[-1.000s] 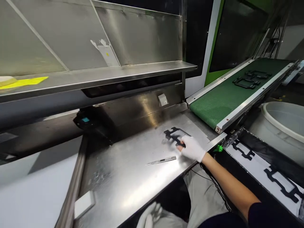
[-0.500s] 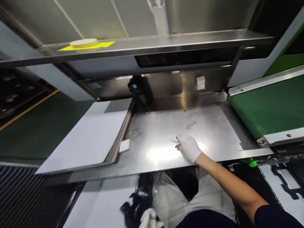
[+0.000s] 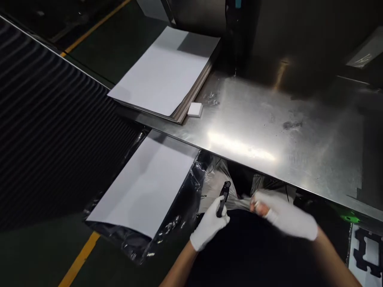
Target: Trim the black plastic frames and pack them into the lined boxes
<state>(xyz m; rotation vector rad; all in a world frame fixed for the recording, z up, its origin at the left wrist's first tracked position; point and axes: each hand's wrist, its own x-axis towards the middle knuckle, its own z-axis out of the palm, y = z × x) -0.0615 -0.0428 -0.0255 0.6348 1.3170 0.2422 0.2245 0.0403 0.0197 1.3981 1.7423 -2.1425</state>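
My left hand (image 3: 211, 221), in a white glove, is closed around a small black elongated part (image 3: 224, 198) with a rounded upper end. It is held in front of my body, below the table edge. My right hand (image 3: 279, 213), gloved with bare fingertips, is smeared by motion to the right of it. Its fingers are pinched together, with a faint thin streak of the tweezers (image 3: 245, 197) at their tips, pointing toward the black part. The two hands are apart.
A metal table (image 3: 254, 119) carries a stack of white sheets (image 3: 167, 71) and a small white block (image 3: 195, 109). Below its front edge, a white sheet (image 3: 143, 179) lies over black plastic. At lower right is a white tray (image 3: 357, 269) with black cut-out parts.
The view has turned down and left. My right hand has come off the tabletop toward my body. My left hand has risen into clear view with the black part.
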